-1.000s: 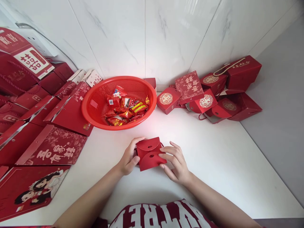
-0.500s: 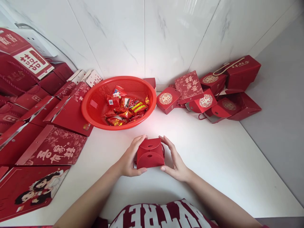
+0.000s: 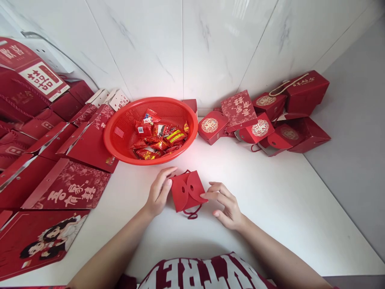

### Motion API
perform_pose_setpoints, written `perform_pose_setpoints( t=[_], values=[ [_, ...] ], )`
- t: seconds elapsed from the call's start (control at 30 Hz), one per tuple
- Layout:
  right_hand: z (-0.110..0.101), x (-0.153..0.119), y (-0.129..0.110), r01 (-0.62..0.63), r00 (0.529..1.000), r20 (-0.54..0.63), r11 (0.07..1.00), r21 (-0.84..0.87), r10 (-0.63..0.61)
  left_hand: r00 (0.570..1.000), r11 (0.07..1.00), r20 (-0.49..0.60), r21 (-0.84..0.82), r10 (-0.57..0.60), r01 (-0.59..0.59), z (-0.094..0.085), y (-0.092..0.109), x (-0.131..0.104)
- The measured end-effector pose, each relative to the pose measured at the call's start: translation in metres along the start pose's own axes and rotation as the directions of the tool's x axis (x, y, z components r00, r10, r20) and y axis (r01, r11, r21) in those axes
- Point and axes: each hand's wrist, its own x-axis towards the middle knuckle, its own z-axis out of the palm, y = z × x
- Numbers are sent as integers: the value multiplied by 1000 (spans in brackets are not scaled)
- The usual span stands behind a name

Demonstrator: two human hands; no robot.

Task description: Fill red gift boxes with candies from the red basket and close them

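A small red gift box [image 3: 188, 194] stands on the white table in front of me, its two rounded flaps with holes facing up. A dark red cord [image 3: 192, 212] sticks out at its near side, with a bit more at the far side. My left hand [image 3: 159, 190] rests its fingertips against the box's left side, the fingers loosely spread. At the right edge of the box, my right hand [image 3: 226, 205] touches a flap with one fingertip; its thumb and other fingers are apart. Neither hand grips the box.
Behind the box is a red plastic basket [image 3: 120, 150] of wrapped sweets [image 3: 159, 138]. Red boxes [image 3: 212, 126] lie in a heap at the back right against the tiled wall. Several red gift bags [image 3: 67, 184] fill the left side.
The box has turned about a quarter, so its flaps now lie left and right and the cord shows in front. My hands have loosened from around it.
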Motion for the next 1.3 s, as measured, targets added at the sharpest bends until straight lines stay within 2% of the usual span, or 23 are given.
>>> perform_pose_setpoints(
  t=[0.07,0.1,0.2,0.27,0.37,0.43,0.5,1.17,1.3],
  values=[
    [1,-1,-3,35,999,-37,999,-2,-35,996,1000,-86,2,13,-13,-1,3,0],
    [2,-1,-4,23,997,-69,1000,-22,-24,996,998,-63,-1,62,-62,-1,5,-1],
    [5,0,-5,-107,987,-128,992,-63,99,970,982,155,10,186,-190,-2,10,-4],
    [6,2,-4,-188,980,-71,982,-30,185,950,980,268,71,162,-187,-1,11,-7],
    [7,6,-2,-244,966,97,969,40,239,939,969,325,173,115,-179,0,10,-8],
    [6,7,-1,-254,956,164,966,54,243,936,959,335,211,109,-187,-1,9,-7],
    [5,7,0,-255,953,181,966,48,242,933,957,346,222,102,-187,-2,9,-5],
    [2,10,-3,-208,962,175,977,-38,211,923,950,368,231,113,-209,-5,16,0],
    [4,5,-1,-173,970,166,984,-44,178,931,933,335,268,143,-240,-10,16,-1]
  ],
)
